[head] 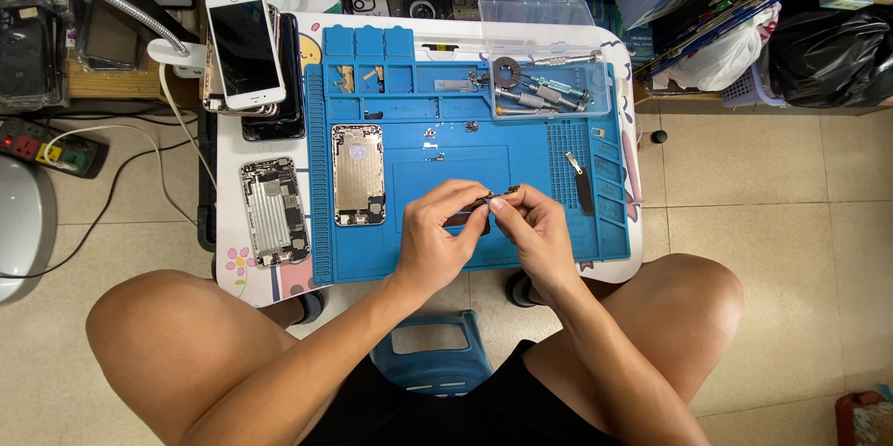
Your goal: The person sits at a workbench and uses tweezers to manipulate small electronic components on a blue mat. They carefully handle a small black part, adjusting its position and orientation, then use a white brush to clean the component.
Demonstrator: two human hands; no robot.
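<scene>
**Head view: two hands pinch a small dark part over the blue mat**

The left hand (435,239) and the right hand (538,232) meet above the near middle of the blue work mat (409,251) on the desk (244,271). Each grip is closed at the fingertips on the same small dark part (491,199), held just above the mat. An opened phone shell (358,174) lies on the mat's left side. A clear tool box (549,74) sits at the far right corner.
</scene>
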